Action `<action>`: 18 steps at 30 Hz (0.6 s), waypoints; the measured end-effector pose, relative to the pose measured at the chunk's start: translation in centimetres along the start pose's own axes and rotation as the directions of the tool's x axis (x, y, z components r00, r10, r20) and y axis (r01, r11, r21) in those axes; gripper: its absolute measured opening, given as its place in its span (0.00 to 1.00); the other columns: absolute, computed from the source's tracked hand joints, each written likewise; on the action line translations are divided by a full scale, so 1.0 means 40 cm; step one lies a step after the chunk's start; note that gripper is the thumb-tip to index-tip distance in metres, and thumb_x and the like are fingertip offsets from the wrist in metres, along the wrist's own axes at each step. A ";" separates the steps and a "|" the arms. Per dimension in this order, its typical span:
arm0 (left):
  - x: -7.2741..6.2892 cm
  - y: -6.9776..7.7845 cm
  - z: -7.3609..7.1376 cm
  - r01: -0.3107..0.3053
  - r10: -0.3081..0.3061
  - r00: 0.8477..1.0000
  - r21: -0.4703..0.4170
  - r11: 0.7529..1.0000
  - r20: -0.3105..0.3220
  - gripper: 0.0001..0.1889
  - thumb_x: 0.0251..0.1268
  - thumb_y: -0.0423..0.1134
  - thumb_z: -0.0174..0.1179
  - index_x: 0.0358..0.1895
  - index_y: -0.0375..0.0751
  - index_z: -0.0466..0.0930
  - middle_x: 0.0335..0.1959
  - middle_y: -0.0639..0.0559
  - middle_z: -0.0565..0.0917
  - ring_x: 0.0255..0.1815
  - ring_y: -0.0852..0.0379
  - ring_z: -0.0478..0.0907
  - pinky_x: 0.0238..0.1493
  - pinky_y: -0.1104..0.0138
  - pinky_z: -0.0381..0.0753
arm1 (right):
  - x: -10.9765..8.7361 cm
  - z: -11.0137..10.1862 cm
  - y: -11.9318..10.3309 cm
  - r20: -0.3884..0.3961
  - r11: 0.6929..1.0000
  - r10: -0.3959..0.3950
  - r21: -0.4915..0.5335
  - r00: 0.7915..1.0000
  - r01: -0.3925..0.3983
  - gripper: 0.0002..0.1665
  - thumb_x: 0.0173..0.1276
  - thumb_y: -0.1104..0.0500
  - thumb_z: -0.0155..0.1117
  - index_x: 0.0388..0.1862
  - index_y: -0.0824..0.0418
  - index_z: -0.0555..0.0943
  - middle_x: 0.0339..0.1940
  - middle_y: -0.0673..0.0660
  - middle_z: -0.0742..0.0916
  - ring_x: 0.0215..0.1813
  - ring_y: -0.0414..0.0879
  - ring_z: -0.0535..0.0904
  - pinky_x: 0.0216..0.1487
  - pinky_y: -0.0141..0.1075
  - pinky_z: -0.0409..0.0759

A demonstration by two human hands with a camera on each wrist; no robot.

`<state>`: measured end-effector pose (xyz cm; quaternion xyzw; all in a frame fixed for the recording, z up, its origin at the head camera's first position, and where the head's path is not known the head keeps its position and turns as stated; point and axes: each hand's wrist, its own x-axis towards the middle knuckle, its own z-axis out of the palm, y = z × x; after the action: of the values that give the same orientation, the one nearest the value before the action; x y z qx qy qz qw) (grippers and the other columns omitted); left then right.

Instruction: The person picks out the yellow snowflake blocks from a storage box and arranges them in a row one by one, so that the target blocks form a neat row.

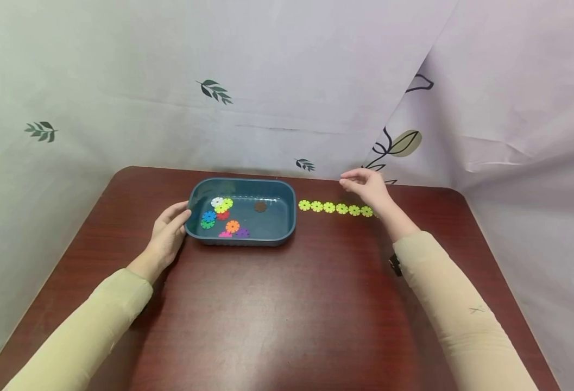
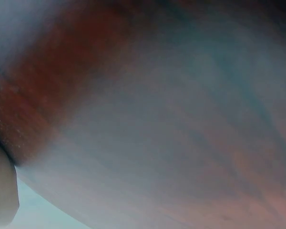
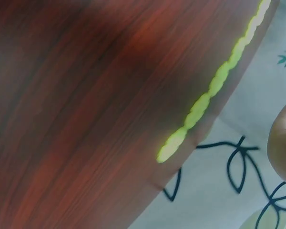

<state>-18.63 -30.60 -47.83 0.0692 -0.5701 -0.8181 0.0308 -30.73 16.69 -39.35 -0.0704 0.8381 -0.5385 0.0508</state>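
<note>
My left hand (image 1: 166,231) is at the left end of a dark blue-grey plastic tray (image 1: 287,231), gripping its rim between thumb and fingers. Inside lie loose snowflake-shaped discs: a white, yellow-green ones, a blue disc (image 1: 209,216), a green, a red, an orange disc (image 1: 232,226), a pink, a purple and a brown disc (image 1: 260,206). To the tray's right runs a straight row of yellow-green discs (image 1: 329,207). My right hand (image 1: 367,187) is raised behind the row's right part, fingers loosely bent, nothing visible in them. The right forearm covers the row's end.
The brown wooden table (image 1: 267,304) has rounded back corners. White cloth (image 1: 267,65) with leaf prints hangs around it at the back and sides. A small dark object (image 1: 395,265) shows beside the right sleeve. The left wrist view is mostly blurred.
</note>
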 end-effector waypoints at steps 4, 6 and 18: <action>0.000 0.000 -0.001 0.003 -0.003 1.000 0.007 1.000 0.004 0.09 0.81 0.33 0.59 0.55 0.50 0.83 0.58 0.58 0.80 0.53 0.65 0.83 0.56 0.77 0.82 | 0.002 0.034 -0.023 0.009 1.000 -0.026 0.014 1.000 0.026 0.22 0.76 0.61 0.70 0.61 0.74 0.83 0.31 0.35 0.87 0.36 0.29 0.86 0.48 0.23 0.83; 0.001 0.001 -0.001 0.001 -0.001 1.000 0.012 1.000 0.004 0.09 0.81 0.34 0.59 0.55 0.51 0.83 0.57 0.59 0.80 0.53 0.66 0.83 0.56 0.77 0.82 | 0.004 0.051 -0.032 0.013 0.999 -0.041 0.015 0.999 0.041 0.21 0.76 0.60 0.71 0.60 0.74 0.83 0.32 0.35 0.88 0.36 0.30 0.86 0.50 0.26 0.84; -0.002 0.002 0.003 0.004 -0.004 1.000 0.020 1.000 0.003 0.09 0.81 0.34 0.59 0.56 0.49 0.82 0.57 0.57 0.78 0.52 0.66 0.83 0.55 0.78 0.82 | 0.001 0.136 -0.074 0.064 0.996 -0.083 0.041 0.994 0.081 0.18 0.75 0.61 0.71 0.58 0.71 0.86 0.38 0.45 0.90 0.40 0.39 0.87 0.62 0.53 0.85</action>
<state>-18.57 -30.52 -47.69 0.0695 -0.5783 -0.8124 0.0275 -29.70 10.59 -38.94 -0.1214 0.8219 -0.5536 0.0573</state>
